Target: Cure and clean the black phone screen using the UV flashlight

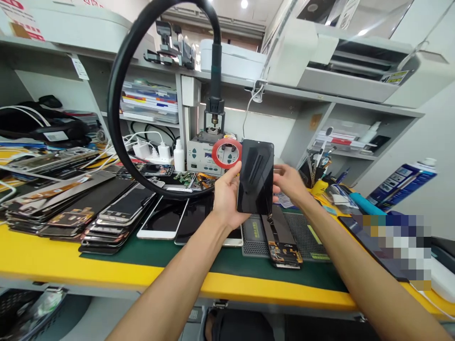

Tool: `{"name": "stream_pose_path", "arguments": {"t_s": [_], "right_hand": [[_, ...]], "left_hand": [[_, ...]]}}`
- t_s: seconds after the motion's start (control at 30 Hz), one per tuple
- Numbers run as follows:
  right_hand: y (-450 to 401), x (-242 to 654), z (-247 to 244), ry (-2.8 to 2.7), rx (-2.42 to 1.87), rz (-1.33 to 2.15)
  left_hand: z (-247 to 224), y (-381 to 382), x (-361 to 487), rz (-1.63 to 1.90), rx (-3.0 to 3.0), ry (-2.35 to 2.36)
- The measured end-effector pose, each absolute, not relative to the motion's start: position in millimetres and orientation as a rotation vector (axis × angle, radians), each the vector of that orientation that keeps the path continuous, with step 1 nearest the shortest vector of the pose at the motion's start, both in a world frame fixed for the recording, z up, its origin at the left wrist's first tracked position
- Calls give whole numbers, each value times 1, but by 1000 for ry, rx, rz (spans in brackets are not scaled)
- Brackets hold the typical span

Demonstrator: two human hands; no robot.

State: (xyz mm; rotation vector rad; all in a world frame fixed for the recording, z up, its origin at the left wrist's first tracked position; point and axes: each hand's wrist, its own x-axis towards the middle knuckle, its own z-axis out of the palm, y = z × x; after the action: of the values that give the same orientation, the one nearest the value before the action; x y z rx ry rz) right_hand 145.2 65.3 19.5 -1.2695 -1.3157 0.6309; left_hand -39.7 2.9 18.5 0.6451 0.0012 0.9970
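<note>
Upright above the bench, a black phone screen (255, 177) faces me, its lower end over the mat. My left hand (227, 196) holds it by the left edge, thumb along the side and palm behind. At its right edge is my right hand (286, 182), fingers bent, some partly hidden behind the screen; whether they grip it is unclear. Below lies another phone display assembly (282, 234), its flex cable and gold-coloured parts exposed, on a grey perforated pad (309, 232). A red tape roll (226, 153) stands just behind the screen, to its left.
Stacked phone parts (113, 213) and white-framed screens (163, 218) lie left on the green mat (149, 260). A thick black flexible tube (113, 94) loops over the bench. Behind stands a control box (202, 156). At right are a tool holder (313, 170) and a blue can (401, 182).
</note>
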Motion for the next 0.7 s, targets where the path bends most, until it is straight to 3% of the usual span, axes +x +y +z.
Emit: {"name": "stream_pose_path", "arguments": {"t_s": [0.3, 0.43, 0.7], "right_hand": [[-27, 144, 42, -1668, -918, -15], [-42, 136, 34, -1887, -802, -1], [-46, 115, 10, -1961, -988, 49]], "left_hand": [[21, 0, -35, 1056, 675, 93], [21, 2, -32, 1116, 677, 172], [20, -2, -25, 1301, 710, 332]]}}
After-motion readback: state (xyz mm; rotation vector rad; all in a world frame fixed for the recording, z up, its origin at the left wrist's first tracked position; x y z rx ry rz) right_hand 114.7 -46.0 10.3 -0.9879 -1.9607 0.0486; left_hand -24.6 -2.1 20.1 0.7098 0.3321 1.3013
